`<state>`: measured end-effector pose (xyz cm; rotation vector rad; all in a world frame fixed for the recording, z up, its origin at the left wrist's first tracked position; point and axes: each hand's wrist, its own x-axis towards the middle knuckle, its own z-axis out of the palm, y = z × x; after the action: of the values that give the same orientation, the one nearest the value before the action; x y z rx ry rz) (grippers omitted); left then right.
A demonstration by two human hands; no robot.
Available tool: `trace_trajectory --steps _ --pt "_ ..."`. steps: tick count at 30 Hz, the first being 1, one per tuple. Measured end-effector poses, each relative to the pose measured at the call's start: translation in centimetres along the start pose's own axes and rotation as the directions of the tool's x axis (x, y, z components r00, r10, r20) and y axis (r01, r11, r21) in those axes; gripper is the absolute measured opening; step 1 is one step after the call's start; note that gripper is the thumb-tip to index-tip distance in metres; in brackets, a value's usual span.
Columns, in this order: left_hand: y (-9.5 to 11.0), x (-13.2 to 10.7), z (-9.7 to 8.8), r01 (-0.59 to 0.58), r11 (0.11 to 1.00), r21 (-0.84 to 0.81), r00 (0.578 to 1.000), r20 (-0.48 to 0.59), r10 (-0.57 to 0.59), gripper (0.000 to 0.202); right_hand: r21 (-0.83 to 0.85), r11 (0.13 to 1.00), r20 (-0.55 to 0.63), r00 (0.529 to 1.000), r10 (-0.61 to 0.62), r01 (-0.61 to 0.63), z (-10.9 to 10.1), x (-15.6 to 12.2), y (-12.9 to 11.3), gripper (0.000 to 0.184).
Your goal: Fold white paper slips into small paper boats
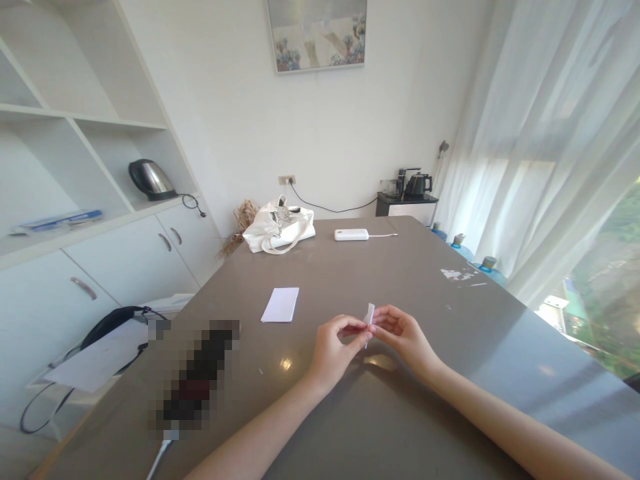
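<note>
I find both hands meeting above the near middle of the grey table, their fingertips closed in a pinch on one small white paper slip. The left hand takes it from the left between thumb and forefinger, and the right hand takes it from the right in the same way. The other fingers of each hand are loosely curled and hold nothing else. The slip sits exactly between the two grips, so neither hand is nearer; both touch it. Its long axis runs close to upright, with the top leaning slightly to the right. The upper part stands free above the fingertips, and a thin lower edge shows beneath them. I cannot tell whether the slip is folded or a single layer; it is too small to judge. It appears to be held clear of the tabletop, where a pale reflection lies under the hands. Moving outward, a folded white sheet lies flat on the table beyond and to the left of the left hand, apart from it and nearer that hand than the right. A blurred dark object sits at the near left edge. Small white scraps lie farther off on the right side. At the far end, well apart from both hands, rest a white handbag and a flat white device with its cable.
</note>
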<state>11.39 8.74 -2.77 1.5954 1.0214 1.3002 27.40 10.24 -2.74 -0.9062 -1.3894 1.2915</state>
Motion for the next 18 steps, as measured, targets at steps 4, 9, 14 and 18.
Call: trace_trajectory --steps 4,9,14,18 --pt "0.07 0.16 0.07 0.013 1.0 -0.015 1.0 0.0 -0.013 0.018 0.004 1.0 0.007 1.0 -0.007 0.007 -0.08 0.12 0.13 0.035" --pt "0.0 0.16 0.1 -0.083 0.993 0.084 0.996 -0.017 0.084 0.011 0.01 1.0 -0.012 1.0 -0.018 0.018 0.05 0.06 0.43 0.037" --pt "0.28 -0.19 0.38 -0.244 0.927 0.286 0.97 0.055 0.238 0.007 -0.038 0.999 -0.055 0.998 -0.018 0.016 0.43 -0.22 0.4 0.031" --pt "0.14 0.0 0.06 -0.237 0.935 0.263 0.971 0.064 0.228 0.009 0.013 0.999 -0.016 0.999 0.035 -0.034 0.31 -0.08 0.19 0.033"
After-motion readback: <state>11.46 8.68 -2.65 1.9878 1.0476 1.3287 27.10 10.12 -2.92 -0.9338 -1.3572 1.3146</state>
